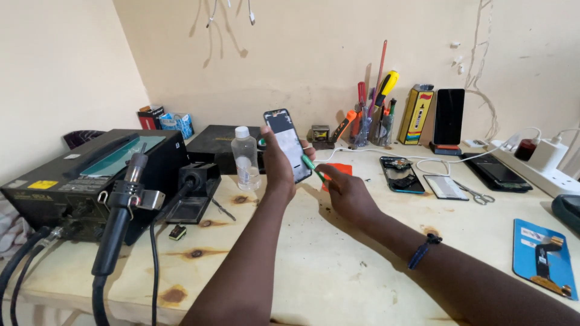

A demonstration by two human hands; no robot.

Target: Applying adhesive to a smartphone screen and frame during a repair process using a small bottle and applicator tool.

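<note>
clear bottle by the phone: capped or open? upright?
Capped and upright: the clear bottle stands on the table with its white cap on, beside the left hand holding the phone.

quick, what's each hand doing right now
Left hand: closed around a phone, held upright above the table.
Right hand: closed on a thin green tool, its tip at the phone's edge.

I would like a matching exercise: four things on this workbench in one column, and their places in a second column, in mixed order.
Things:
1. phone
2. clear bottle
3. scissors
4. hot-air handle

Places:
A. in a holder on the black station, left
B. held up in the left hand
C. lying right of the opened phone
D. standing left of the raised hand

Pairs: 1-B, 2-D, 3-C, 4-A
</note>
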